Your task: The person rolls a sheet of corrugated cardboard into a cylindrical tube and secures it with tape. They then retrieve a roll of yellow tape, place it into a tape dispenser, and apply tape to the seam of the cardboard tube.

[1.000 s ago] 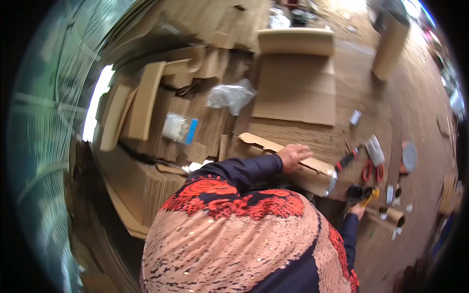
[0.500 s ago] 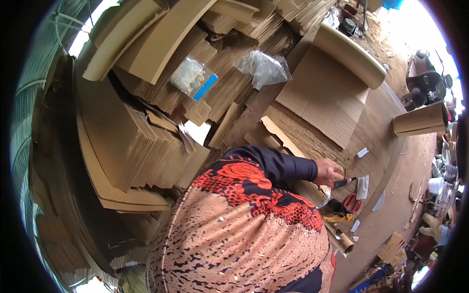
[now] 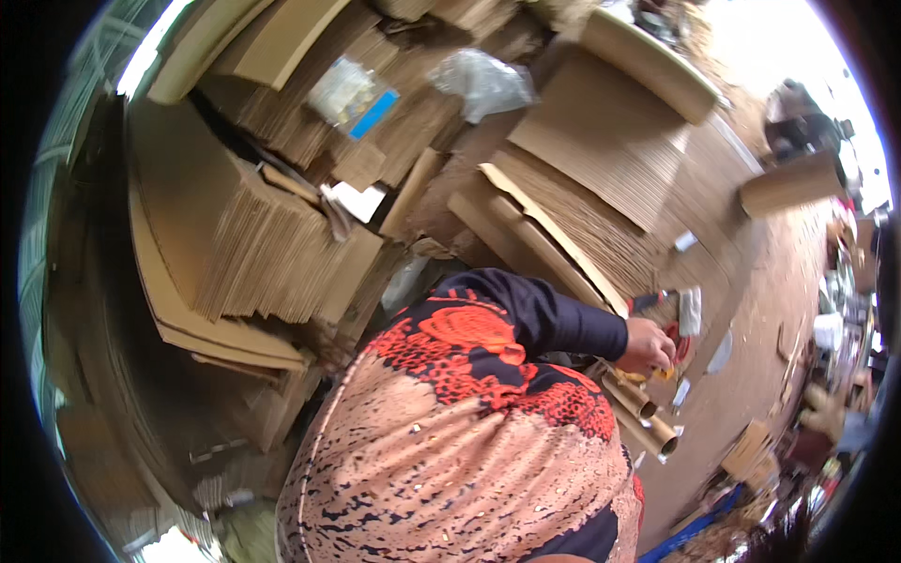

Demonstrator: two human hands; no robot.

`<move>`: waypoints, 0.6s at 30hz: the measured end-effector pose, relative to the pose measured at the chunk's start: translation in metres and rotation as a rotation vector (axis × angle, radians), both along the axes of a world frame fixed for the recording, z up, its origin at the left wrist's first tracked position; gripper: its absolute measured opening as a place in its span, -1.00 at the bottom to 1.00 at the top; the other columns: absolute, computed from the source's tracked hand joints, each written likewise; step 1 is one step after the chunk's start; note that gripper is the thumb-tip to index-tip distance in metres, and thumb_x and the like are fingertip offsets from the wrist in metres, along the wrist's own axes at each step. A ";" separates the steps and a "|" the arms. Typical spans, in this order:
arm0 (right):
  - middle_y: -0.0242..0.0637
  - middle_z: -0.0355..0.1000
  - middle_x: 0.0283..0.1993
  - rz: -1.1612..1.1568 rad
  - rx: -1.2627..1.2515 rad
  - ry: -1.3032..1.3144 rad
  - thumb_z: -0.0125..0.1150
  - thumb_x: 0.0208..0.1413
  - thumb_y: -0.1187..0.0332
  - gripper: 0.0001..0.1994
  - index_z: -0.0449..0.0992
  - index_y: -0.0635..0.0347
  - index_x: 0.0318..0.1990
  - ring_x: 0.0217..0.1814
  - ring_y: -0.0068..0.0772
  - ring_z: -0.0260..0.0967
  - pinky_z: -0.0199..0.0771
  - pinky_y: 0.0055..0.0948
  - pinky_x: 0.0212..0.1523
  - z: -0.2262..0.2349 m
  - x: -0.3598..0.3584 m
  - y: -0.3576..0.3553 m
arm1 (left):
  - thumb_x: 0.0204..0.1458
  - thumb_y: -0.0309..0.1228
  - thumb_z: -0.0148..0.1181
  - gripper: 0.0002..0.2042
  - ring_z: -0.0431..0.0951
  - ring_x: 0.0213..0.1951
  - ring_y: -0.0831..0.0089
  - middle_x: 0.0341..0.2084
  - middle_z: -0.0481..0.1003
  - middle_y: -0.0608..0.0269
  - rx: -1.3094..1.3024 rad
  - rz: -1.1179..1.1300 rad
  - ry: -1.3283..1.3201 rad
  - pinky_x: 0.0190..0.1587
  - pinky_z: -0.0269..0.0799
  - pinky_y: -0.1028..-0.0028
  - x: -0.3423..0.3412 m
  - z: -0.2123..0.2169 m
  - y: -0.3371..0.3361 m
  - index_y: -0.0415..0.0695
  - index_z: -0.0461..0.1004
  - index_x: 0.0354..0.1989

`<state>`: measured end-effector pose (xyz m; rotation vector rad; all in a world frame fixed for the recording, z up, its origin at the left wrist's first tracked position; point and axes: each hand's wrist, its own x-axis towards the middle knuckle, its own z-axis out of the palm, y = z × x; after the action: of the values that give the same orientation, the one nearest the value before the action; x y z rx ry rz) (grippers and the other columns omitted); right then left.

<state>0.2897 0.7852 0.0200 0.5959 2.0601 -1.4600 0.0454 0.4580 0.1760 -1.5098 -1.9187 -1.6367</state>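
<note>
Examining the yellow tool point(image 3: 666, 373), we find it by the near edge of the brown work surface point(image 3: 758, 291), partly hidden beneath the left hand point(image 3: 646, 345). The fingers curl downward; we cannot tell whether they clamp on it. The right hand is out of view. Red scissors point(image 3: 679, 347) and cardboard tubes point(image 3: 643, 429) lie close by, presumably grouped for easy reach. We note a cardboard sheet point(image 3: 601, 141), its end rolled, toward the far edge, and stacked cardboard point(image 3: 267, 253) along the left. Translucent sheeting point(image 3: 61, 225) lines the room's left side.
</note>
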 end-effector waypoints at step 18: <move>-0.03 0.62 -0.14 -0.590 0.763 -0.134 0.31 0.07 0.23 -0.63 0.59 0.12 0.03 -0.06 0.05 0.59 0.58 -0.13 -0.01 0.043 0.476 0.085 | 0.07 -0.24 0.26 -0.74 0.63 -0.13 0.09 -0.13 0.59 0.13 -0.922 -0.450 0.172 -0.09 0.58 0.18 0.173 -0.030 0.169 -0.07 0.61 -0.12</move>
<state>0.7660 0.8704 0.0631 1.6599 2.4131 -0.7934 0.2185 0.6268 0.1456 -2.4409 -2.5007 -0.6319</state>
